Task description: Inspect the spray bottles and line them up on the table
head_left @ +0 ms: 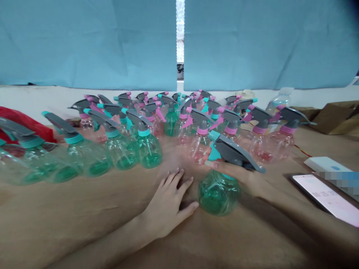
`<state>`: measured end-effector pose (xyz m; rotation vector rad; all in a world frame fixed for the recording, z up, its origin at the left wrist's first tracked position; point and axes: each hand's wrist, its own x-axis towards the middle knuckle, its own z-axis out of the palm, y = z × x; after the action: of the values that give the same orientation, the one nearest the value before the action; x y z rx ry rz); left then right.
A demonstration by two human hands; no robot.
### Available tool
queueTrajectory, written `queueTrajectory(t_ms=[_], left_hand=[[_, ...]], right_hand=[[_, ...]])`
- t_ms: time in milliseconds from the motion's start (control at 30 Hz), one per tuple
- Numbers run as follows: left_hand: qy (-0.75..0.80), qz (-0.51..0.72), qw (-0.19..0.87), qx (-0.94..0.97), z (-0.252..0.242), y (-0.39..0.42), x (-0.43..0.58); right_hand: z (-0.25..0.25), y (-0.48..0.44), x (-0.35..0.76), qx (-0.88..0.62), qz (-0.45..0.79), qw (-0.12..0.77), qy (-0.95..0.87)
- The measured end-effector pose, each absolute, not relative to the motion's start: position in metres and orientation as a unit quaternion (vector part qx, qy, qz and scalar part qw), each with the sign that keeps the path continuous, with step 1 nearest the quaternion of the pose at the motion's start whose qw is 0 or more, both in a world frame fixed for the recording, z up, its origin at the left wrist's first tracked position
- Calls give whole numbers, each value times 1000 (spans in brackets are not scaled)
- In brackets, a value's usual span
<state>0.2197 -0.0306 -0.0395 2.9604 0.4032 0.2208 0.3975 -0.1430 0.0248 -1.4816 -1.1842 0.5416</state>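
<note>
A green spray bottle [218, 194] with a grey and teal trigger head is in front of me, right of centre, a little tilted. My right hand [238, 172] is wrapped round its neck just below the trigger head. Left of this bottle, my left hand [171, 200] is held low over the table with its fingers spread and nothing in it. Beyond my hands stand pink spray bottles, the nearest being a pink-collared one [198, 145]. A row of green spray bottles, among them this one [150, 151], runs off to the left.
Many more spray bottles crowd the back of the wooden table [92, 220]. At the right lie a phone [328, 196] showing a timer and a white box [325, 164]. Behind them is a cardboard box [336, 117]. A red bag [25, 125] sits at far left, blue curtains [89, 45] behind.
</note>
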Motion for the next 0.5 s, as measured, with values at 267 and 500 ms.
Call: queueTrajectory(t_ms=[267, 500], left_hand=[[134, 72, 66, 986, -41, -31, 220], [135, 72, 69, 986, -40, -30, 220]], right_hand=[[17, -137, 400, -609, 261, 583, -471], [17, -140, 400, -649, 222, 572, -449]])
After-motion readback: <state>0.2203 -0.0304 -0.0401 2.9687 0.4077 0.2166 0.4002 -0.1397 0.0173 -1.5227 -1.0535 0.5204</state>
